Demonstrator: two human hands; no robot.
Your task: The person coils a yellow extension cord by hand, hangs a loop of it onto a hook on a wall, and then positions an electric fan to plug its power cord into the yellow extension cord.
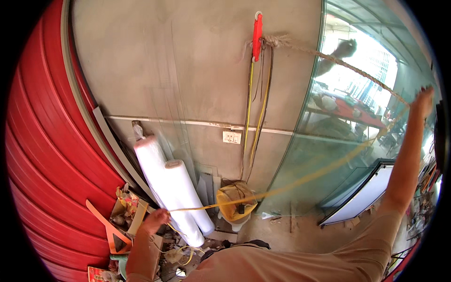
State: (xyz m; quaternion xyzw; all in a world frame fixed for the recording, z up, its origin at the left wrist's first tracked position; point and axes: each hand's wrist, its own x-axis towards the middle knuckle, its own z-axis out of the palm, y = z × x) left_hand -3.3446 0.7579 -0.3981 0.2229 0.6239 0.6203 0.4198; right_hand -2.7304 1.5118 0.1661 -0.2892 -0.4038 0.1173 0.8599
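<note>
A long yellow tape-like band [307,178] stretches across the view, blurred along its middle. At the lower left, my left hand [156,220] pinches it, with a slack piece curling down below the fingers. My right hand [423,101] is raised at the far right with its fingers closed; the band rises to it, though the grip itself is small and partly blurred. A twisted rope [351,66] runs from the wall toward my right hand and passes out of sight near it.
Large glass sheets [300,155] lean at the right. White wrapped rolls [185,197] stand against the wall by a bucket with a yellow liner [230,195]. A red-handled holder [257,37] hangs on the wall. A cluttered box [134,214] and an orange triangular frame [112,235] sit left.
</note>
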